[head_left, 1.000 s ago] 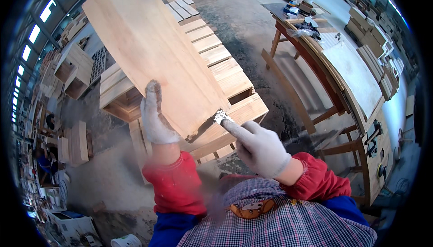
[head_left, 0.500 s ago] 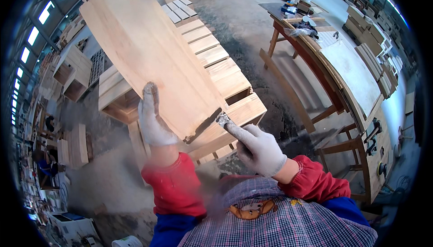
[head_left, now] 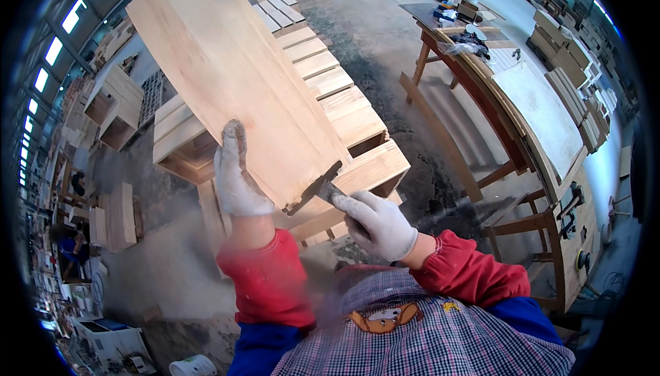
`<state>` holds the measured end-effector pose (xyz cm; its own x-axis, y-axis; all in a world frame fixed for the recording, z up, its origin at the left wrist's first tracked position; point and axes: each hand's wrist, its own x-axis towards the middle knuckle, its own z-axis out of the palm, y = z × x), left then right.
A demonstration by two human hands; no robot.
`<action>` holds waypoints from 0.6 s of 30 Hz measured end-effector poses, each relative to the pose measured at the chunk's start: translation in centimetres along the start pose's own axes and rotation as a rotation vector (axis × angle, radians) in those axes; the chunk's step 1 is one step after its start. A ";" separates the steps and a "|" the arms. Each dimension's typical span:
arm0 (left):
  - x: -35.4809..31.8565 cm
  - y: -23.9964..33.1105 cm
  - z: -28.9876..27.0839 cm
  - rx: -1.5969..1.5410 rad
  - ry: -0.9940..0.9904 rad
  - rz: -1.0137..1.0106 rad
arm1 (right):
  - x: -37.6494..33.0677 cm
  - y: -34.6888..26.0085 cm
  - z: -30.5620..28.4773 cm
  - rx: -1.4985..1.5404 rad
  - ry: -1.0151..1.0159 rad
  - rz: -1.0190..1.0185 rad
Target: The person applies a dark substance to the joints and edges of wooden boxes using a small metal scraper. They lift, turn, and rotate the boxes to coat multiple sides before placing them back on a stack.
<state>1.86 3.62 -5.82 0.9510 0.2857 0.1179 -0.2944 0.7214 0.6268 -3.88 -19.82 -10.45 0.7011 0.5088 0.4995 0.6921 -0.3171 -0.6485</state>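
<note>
Person holds a long pale wood board (head_left: 234, 80) tilted up in front of them, far end twd upper left, near end low by the chest. Left hand (head_left: 237, 177), in a white work glove, lies flat vs the board's face near its lower edge, fingers pointing up, propping it; not wrapped round it, so more a press than a clasp. Right hand (head_left: 377, 223), also white-gloved, is closed round the handle of a scraper (head_left: 322, 189), whose dark blade sits on the board's near end edge, at the lower right corner. Both sleeves red, w/ blue cuffs lower down; checked apron at the bottom of the view.

Behind and under the board: a row of wooden boxes (head_left: 344, 122) w/ slatted tops, running away across the dusty concrete floor (head_left: 385, 53). The nearest box sits just beneath the board's lower end. To the right, a long workbench (head_left: 543, 115) on wooden legs, w/ a few tools and a bag at its far end. More stacked wood parts (head_left: 113, 101) at left, well apart from the hands. A white bucket (head_left: 194, 366) shows at the bottom edge.
</note>
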 end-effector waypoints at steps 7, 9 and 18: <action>0.7 -1.4 -2.0 0.463 -0.048 0.292 | 0.9 -3.2 -2.5 -0.111 -0.213 -0.101; 0.5 -0.3 0.1 0.089 0.004 0.050 | 2.3 -3.9 -3.5 -0.241 -0.269 -0.153; -0.4 0.0 2.1 0.188 -0.006 0.047 | 7.3 -3.5 -10.8 -0.698 -0.521 -0.100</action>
<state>1.71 2.21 -4.27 0.9372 0.3126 0.1548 -0.3167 0.5762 0.7535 0.68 -23.66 1.71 0.5820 0.8072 0.0984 0.8125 -0.5821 -0.0313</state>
